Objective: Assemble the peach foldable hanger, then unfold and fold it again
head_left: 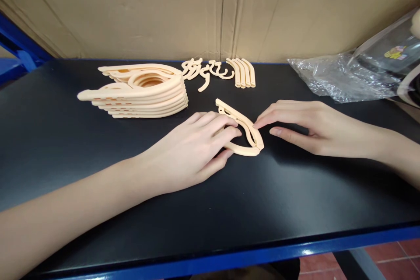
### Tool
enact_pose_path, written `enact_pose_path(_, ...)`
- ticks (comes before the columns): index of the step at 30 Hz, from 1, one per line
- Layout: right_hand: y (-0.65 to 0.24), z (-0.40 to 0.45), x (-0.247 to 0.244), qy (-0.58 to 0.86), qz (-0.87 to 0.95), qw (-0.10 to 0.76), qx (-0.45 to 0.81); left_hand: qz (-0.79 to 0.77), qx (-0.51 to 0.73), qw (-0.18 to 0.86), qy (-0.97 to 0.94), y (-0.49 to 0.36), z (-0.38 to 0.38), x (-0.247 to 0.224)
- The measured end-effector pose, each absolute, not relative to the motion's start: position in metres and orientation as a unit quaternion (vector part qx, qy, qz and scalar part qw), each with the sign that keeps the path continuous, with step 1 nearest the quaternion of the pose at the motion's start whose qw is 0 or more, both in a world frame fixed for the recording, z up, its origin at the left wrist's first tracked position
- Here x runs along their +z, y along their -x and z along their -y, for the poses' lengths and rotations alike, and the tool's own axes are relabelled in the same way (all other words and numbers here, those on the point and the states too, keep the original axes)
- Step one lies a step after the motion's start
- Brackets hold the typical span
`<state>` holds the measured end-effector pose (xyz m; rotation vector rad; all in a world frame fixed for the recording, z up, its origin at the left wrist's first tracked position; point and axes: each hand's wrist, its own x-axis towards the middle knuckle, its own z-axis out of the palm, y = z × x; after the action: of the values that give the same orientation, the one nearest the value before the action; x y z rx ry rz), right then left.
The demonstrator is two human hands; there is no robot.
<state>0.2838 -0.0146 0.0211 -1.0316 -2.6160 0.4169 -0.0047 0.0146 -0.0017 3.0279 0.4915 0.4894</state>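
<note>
- Your left hand (197,146) lies flat at the middle of the black table (82,175), palm down, fingers spread over the left half of a folded peach hanger piece (244,133); it presses the piece down, thumb tucked at the lower edge, and does not close around it
- Your right hand (305,129) comes in from 3 o'clock, fingers straight and loose, with the fingertips touching the piece's right-hand arm near its pointed end; nothing is clenched in it
- The piece itself rests on the table between your hands, its two arms meeting in a tip toward 4 o'clock
- Judging from the layout, this piece is in work, while a stack of finished-looking hangers (141,92) stands at 10 o'clock, well apart from your left hand; several appear done
- Farther back at 12 o'clock lie loose hook parts (206,72) and a row of straight bars (244,73), which suggests more assemblies are left
- At 2 o'clock sits a crumpled clear plastic bag (341,78), cut off by the frame's right edge; what it holds is hard to read
- Your left palm hides the near part of the piece, so you cannot tell whether a hook is fitted
- A cardboard wall (164,8) closes the back
</note>
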Motion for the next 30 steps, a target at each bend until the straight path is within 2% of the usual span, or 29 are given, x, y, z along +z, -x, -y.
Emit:
enact_pose_path(16,-0.285,0.012,0.018,0.342,0.914,0.148,0.162,-0.167,0.153,0.031,-0.974,0.005,-0.014,0.0)
enact_pose_path(30,-0.285,0.013,0.01,0.335,0.921,0.161,0.118,-0.173,0.147,-0.045,-0.973,0.004,-0.01,0.0)
